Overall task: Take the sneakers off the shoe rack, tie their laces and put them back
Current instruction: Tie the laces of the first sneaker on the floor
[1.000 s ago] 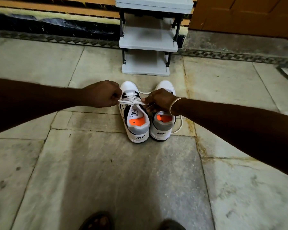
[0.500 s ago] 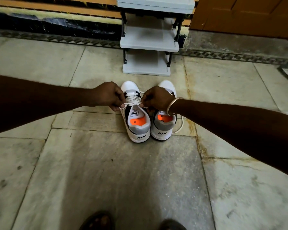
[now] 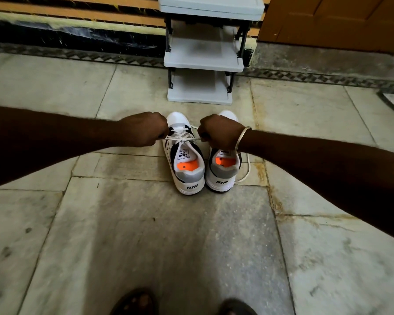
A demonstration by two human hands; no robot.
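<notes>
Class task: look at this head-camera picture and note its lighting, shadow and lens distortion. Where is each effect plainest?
Head view: dim, soft light; a broad shadow darkens the floor tiles nearest the camera; the wide-angle lens bows both forearms outward and curves the wall border; the sneakers' orange insoles glow brightest; the shoe rack looks slightly soft; left hand and right hand stay fairly sharp.

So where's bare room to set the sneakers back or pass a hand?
The rack's visible shelves look bare. Open floor lies left of the rack and near the feet. It is crowded at the left sneaker, where left hand and right hand pull the lace, and the right sneaker sits beside it.
</notes>
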